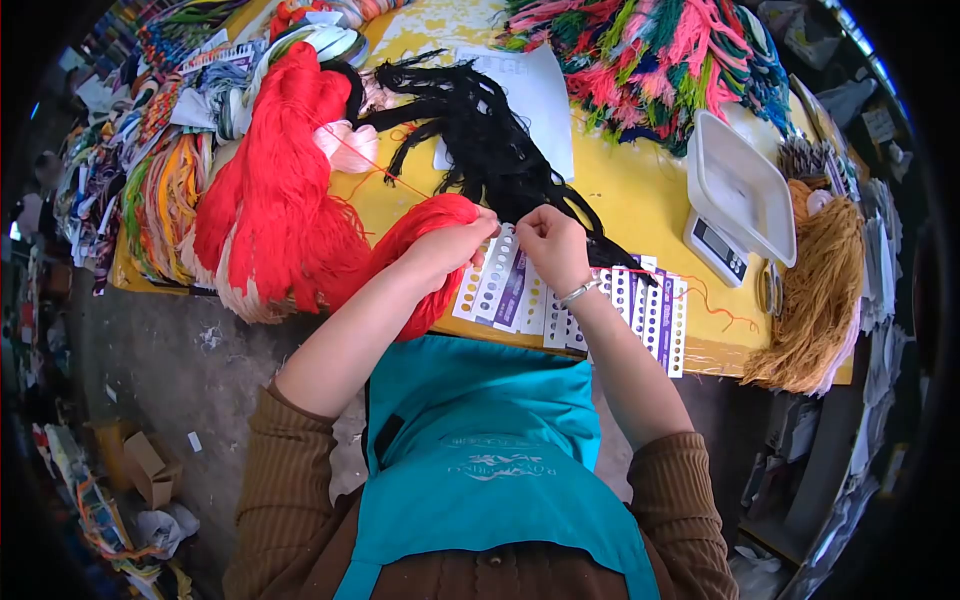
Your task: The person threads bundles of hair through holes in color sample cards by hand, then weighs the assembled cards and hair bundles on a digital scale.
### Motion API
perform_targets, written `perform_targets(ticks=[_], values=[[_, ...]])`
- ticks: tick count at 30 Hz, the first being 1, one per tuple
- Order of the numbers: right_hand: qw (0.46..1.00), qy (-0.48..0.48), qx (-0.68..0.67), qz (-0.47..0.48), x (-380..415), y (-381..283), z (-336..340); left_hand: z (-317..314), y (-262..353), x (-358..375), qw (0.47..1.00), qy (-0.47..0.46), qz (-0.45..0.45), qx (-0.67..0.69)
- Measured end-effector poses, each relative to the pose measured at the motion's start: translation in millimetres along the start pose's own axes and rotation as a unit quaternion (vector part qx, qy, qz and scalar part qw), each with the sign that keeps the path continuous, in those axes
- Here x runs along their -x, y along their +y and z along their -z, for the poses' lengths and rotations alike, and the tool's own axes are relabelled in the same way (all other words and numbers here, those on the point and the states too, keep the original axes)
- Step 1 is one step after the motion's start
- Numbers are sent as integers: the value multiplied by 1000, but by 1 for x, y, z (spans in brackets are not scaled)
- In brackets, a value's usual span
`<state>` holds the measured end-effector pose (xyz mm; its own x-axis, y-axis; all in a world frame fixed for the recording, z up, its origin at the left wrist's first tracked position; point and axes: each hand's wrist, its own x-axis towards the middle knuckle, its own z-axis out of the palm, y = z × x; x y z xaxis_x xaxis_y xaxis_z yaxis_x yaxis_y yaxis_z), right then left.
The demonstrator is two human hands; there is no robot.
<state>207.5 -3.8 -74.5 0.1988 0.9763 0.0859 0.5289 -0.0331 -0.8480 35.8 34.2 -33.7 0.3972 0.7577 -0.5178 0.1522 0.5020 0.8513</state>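
My left hand (455,250) is closed, thumb and fingers pinched together, on a looped hank of red thread (440,212) that hangs down past the table's front edge. Close beside it, my right hand (555,245) has its fingertips pressed together; what lies between them is too small to make out. Below and between the hands are perforated cards (490,285) with purple printing. A loose red strand (705,290) trails over the cards to the right of my right wrist. Black thread (490,130) spreads out just beyond both hands.
A larger red thread bundle (290,170) and multicoloured skeins (165,190) cover the table's left side. Pink, green and blue thread (660,60) lies at the back. On the right stand a scale with a white tray (735,185) and a brown hank (815,290). White paper (535,95) lies behind.
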Motion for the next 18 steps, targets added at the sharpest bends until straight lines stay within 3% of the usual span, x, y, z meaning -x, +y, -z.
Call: perform_targets(ticks=[4, 8, 18], values=[[999, 31, -36, -5, 3, 1, -2, 1, -5, -17, 996, -54, -26, -71], [998, 27, -48, -16, 6, -1, -1, -5, -6, -19, 993, -40, -44, -98], [995, 2, -95, -38, 3, 1, 1, -5, -14, -35, 996, -69, -18, -49]])
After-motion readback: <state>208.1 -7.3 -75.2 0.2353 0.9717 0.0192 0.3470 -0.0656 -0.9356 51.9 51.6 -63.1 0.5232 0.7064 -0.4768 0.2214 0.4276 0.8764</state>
